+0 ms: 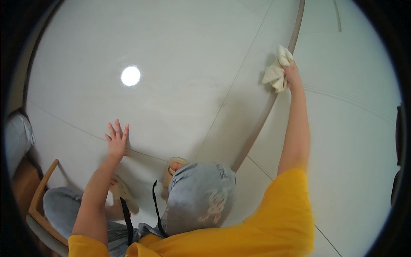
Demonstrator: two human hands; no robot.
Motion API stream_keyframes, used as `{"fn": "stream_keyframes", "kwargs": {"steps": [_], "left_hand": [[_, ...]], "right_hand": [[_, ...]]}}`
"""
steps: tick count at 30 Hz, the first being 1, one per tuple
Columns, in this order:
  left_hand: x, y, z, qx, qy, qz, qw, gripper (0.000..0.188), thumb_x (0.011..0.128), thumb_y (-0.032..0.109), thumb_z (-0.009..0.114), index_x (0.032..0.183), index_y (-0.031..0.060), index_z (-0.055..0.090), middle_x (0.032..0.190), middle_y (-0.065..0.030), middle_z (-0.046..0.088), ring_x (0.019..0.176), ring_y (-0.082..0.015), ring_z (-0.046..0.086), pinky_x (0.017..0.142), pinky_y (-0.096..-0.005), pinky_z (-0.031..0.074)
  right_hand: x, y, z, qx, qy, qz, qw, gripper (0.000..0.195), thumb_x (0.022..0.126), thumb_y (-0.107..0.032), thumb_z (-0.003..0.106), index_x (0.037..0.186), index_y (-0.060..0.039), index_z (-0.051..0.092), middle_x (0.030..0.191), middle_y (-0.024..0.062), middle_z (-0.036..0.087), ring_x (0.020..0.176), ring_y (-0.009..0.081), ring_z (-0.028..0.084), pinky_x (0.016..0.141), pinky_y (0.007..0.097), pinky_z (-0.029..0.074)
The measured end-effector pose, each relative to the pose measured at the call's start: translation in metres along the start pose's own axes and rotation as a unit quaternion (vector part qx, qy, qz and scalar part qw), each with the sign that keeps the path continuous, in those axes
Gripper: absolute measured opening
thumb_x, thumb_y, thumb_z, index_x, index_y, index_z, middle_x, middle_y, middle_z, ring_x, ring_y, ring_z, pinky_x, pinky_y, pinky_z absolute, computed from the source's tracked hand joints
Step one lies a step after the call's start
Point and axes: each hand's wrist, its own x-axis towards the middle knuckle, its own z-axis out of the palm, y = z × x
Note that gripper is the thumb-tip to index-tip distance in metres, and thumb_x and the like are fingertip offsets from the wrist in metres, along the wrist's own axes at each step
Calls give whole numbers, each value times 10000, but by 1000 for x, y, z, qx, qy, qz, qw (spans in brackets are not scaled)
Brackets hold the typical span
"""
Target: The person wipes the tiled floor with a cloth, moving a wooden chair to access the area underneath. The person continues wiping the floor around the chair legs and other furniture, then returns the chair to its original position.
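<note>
My right hand [292,75] reaches far forward at the upper right and grips a bunched cream cloth [275,72]. The cloth lies over a brownish skirting strip [257,127] that curves between two pale tiled surfaces. Its folds hide part of my fingers. At the left, my left hand [117,139] is spread with its fingers apart on the glossy pale tiled floor [179,96], across a thin tile joint, and holds nothing.
A wooden chair frame [43,184] is at the lower left, beside a grey-white bag-like object [19,138]. My slippered feet and bent knee are below my hands. Dark objects [399,135] stand at the right rim.
</note>
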Motion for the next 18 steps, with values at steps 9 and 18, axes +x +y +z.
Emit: {"fn": "stream_keyframes", "kwargs": {"steps": [9,18], "left_hand": [[8,13,2,-27,40,36,998,1296,464,305,856,1434,185,5,1453,-251,-79,1303,-522,36,908,-667,304],[12,22,9,-132,91,22,987,1151,489,158,821,1418,213,144,1471,-202,-36,1322,-487,13,932,-719,171]], "right_hand": [[-63,-42,-41,349,6,115,930,500,693,-12,474,1187,32,411,1085,153,536,998,320,542,868,429,489],[-111,-102,82,291,-88,141,942,525,666,-24,486,1189,-8,446,1114,137,534,1015,308,530,902,415,456]]}}
